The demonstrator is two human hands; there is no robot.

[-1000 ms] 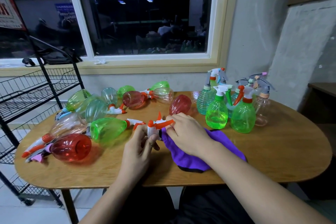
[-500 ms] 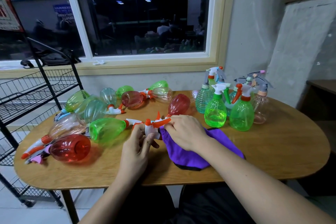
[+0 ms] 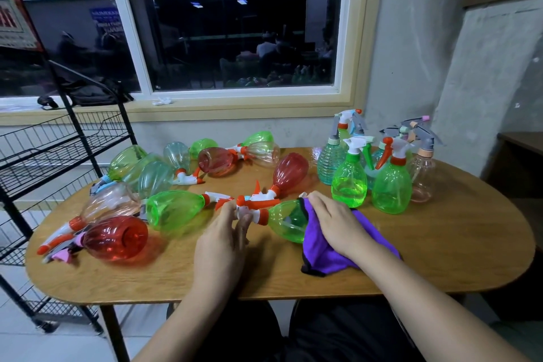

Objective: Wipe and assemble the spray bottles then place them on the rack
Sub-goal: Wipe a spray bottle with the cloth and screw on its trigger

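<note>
A green spray bottle lies on its side near the front middle of the wooden table. My left hand pinches its white and orange trigger head. With a purple cloth under its fingers, my right hand presses on the bottle's body. Several more bottles lie on their sides at the left, among them a red one and a green one. Several assembled bottles stand upright at the back right.
A black wire rack with shelves stands left of the table. A window and wall lie behind the table. A dark wooden surface sits at the far right.
The green bottle's body has come into view between my hands, its head turned left. My right hand with the cloth has moved from the trigger head onto the body.
</note>
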